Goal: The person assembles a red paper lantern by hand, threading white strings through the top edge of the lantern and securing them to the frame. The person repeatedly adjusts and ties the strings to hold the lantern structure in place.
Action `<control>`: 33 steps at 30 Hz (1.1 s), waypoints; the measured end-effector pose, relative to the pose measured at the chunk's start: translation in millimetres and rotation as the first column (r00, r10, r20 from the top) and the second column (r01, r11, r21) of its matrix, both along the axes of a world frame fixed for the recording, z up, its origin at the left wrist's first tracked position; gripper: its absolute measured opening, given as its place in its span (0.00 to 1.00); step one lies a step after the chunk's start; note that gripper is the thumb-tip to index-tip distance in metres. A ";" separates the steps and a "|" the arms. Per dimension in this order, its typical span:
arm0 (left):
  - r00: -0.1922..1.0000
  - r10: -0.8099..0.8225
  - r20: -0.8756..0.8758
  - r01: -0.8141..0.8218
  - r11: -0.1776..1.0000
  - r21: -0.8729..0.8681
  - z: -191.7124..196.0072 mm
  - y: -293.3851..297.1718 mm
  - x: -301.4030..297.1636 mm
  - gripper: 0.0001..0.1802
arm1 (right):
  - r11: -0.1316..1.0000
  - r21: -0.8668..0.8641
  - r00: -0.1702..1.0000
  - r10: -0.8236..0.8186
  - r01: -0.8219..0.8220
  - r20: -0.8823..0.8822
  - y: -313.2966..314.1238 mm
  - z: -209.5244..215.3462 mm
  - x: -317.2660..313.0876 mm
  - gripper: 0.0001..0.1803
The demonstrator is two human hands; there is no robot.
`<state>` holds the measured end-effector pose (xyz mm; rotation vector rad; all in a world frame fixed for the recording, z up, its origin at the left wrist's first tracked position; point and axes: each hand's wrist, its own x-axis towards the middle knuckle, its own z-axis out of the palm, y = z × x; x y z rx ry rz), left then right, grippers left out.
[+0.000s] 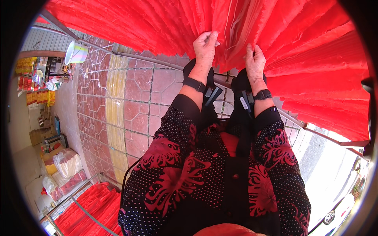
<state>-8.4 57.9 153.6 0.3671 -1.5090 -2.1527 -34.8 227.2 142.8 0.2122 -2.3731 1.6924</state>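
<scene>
Thin red cloth (234, 29) hangs in many close pleats across the top of the head view, with frayed lower edges. My left hand (205, 46) is closed at the pleats near the middle, thumb against curled fingers, pinching a fold. A short way to the right, my right hand (255, 62) pinches the cloth's edge between thumb and fingers. Between the two hands several pleats lie spread, with pale lines running along them. The fingertips of both hands are partly hidden by the cloth. Each wrist wears a dark strap.
A metal rail (157, 61) of the rack runs under the cloth. At the left, a pale striped bucket (76, 53) stands by a shopfront with packed goods. More red cloth (89, 210) lies on a second rack at lower left. A white car (334, 215) is at lower right.
</scene>
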 end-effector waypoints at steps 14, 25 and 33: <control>0.999 0.032 -0.002 -0.032 0.999 -0.012 -2.5 -1.8 -0.6 0.08 | 0.996 -0.065 0.988 -0.045 0.055 0.148 -0.8 11.3 4.6 0.20; 1.000 0.002 -0.015 -0.001 0.997 0.071 -2.8 -1.2 -2.6 0.08 | 0.985 -0.171 0.981 0.013 0.021 0.196 -1.2 15.0 8.6 0.20; 1.000 -0.002 -0.017 0.003 0.997 0.072 -4.9 0.3 -3.8 0.07 | 0.995 -0.096 0.980 0.038 -0.020 0.197 -0.7 15.1 8.9 0.17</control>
